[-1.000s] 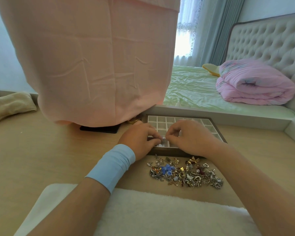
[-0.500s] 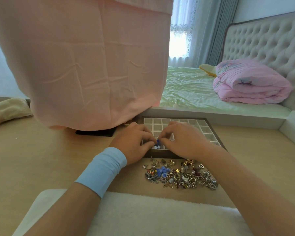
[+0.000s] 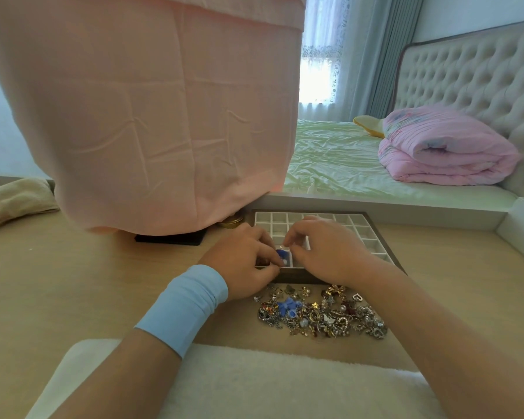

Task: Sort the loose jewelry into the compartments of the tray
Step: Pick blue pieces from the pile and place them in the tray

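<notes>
mat: white fleecy pad nearest me; both forearms pass over it.
jewelry pile: loose heap on the table, between the mat and the tray and just beside the tray's near edge. My read is that most of the sorting is not yet done.
left hand: blue wristband behind it. Fingers are curled, pinching the blue piece at its left side.
right hand: fingers curled, tips pressed together over the same cell. I can't tell if they pinch anything.
blue piece: at a near-row cell, left part of the tray, between the two hands. I can't tell if it is seated or lifted.
tray: white grid in a dark frame. The far cells look bare; the hands hide the near-left cells.
step: seating the blue piece, I judge.
risk 1: the cells are small and the walls low, so a piece let go tilted could hop into the next cell.
risk 2: the wrists hang right over the pile, so a low pull-back could drag pieces across the table.
risk 3: the heap looks tangled, so the next pick may lift several pieces at once.
far: pink cloth hangs down to the table left of the tray; the bed with a folded quilt is beyond.
</notes>
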Demonstrator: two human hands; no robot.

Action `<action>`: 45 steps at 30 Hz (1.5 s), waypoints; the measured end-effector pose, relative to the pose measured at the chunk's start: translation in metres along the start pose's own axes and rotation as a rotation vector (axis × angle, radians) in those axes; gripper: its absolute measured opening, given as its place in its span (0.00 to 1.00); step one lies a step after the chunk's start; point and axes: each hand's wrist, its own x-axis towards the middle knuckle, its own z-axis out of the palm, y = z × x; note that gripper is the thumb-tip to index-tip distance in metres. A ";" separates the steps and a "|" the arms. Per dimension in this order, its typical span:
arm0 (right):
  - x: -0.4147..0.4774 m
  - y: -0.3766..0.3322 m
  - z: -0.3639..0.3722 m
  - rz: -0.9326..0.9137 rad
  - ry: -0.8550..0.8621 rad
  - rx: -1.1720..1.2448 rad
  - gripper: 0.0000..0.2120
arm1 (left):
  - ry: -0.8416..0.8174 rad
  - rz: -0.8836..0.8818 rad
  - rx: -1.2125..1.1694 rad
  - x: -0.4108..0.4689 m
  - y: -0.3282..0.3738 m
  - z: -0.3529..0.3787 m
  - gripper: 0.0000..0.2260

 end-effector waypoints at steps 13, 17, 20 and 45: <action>0.001 0.000 0.002 0.022 -0.012 0.039 0.05 | 0.054 -0.143 0.014 0.004 -0.002 0.011 0.16; 0.003 -0.001 0.002 0.048 -0.039 0.020 0.12 | 0.070 -0.152 -0.033 0.006 0.002 0.014 0.14; 0.003 -0.003 0.003 0.028 -0.068 0.016 0.10 | 0.098 -0.159 -0.051 0.006 0.001 0.010 0.11; 0.003 -0.009 -0.004 -0.037 0.020 -0.053 0.08 | 0.084 -0.078 -0.088 0.004 -0.002 0.004 0.13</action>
